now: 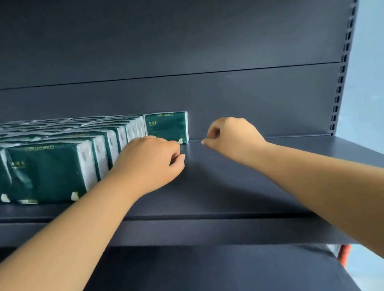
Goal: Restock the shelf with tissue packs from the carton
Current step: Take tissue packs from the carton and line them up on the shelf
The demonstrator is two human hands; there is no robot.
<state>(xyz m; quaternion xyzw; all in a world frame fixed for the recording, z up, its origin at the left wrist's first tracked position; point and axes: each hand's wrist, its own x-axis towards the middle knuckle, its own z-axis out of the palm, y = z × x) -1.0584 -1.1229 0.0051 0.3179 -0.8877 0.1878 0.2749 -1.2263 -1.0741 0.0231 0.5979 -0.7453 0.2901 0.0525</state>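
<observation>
Dark grey metal shelf (228,177) fills head view, back panel (169,36) behind, slotted upright (340,78) at right. Green tissue packs (47,167) stand in rows on left part of shelf; 1 pack (167,128) at back faces front, at right end. Left hand (153,163) just right of rows, fingers curled, holding nothing visible. Right hand (232,136) near back pack, apart from it, fingers curled, empty. Both forearms bare. Carton out of view.
</observation>
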